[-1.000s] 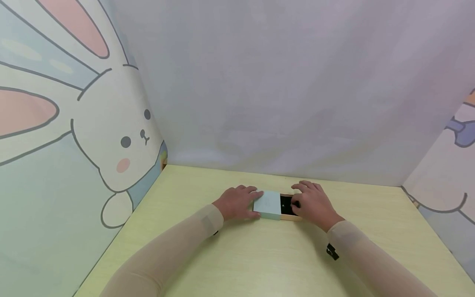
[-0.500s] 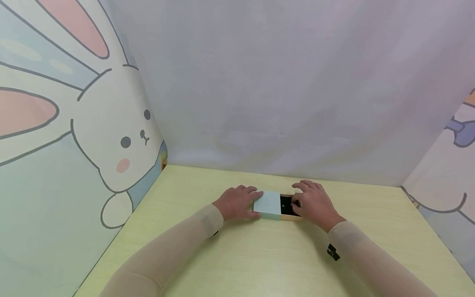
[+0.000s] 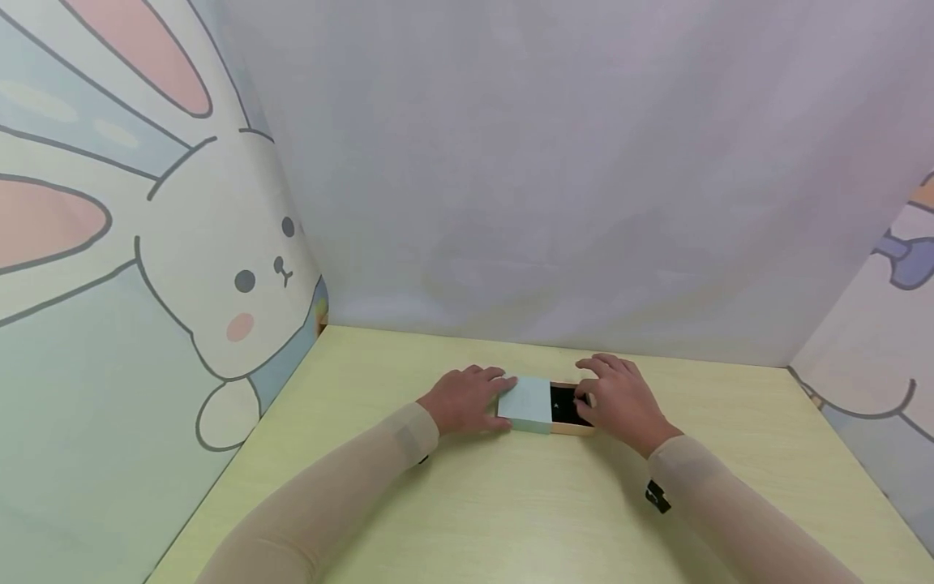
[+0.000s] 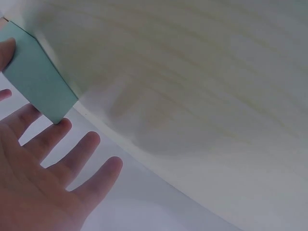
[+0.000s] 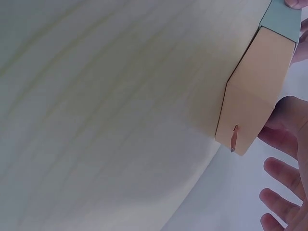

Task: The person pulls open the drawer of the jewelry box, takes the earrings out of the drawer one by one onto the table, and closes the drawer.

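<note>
On the table lies a small drawer-style box: a light blue sleeve (image 3: 525, 401) with a pale orange drawer (image 3: 571, 429) pulled partway out to the right. Black lining (image 3: 563, 410) fills the drawer, and a tiny bright speck shows on it. My left hand (image 3: 463, 399) grips the sleeve's left end, thumb at the near side and index finger on top. My right hand (image 3: 616, 401) reaches over the drawer's right end, with thumb and index fingertips close together at the lining. Anything between those fingertips is hidden. A small ribbon tab (image 5: 234, 139) sticks out of the drawer's end in the right wrist view.
The pale wooden table (image 3: 503, 503) extends around the box. A plain light curtain (image 3: 554, 186) hangs behind it. Printed panels stand on both sides, a rabbit drawing (image 3: 233, 259) on the left one.
The right thumb and index finger have come closer together over the drawer, and the right hand has shifted very slightly. Left hand and box stay in place.
</note>
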A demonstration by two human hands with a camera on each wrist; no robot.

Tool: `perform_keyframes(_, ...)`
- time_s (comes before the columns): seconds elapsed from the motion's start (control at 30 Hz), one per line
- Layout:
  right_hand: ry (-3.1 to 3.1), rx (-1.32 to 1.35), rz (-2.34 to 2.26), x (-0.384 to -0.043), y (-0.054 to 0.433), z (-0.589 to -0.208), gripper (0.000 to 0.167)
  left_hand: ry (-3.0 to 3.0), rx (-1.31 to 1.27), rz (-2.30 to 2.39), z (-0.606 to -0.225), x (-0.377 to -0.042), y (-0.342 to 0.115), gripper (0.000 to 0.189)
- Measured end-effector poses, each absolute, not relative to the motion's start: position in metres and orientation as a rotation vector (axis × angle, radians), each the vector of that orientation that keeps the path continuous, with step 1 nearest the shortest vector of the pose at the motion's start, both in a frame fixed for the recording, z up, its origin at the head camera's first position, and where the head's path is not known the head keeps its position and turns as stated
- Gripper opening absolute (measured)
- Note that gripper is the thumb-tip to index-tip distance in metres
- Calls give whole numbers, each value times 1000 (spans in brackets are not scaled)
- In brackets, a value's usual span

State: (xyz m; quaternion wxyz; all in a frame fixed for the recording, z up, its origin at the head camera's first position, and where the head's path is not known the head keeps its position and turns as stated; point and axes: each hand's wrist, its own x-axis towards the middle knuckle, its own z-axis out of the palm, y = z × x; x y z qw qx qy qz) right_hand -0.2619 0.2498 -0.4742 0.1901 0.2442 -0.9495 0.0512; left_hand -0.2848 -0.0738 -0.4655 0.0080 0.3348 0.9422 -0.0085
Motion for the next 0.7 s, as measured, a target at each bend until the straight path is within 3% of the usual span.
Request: perform_keyframes(0.7, -2680, 669, 146, -251, 252, -460, 6, 2942, 1042, 2, -458, -278, -74, 83)
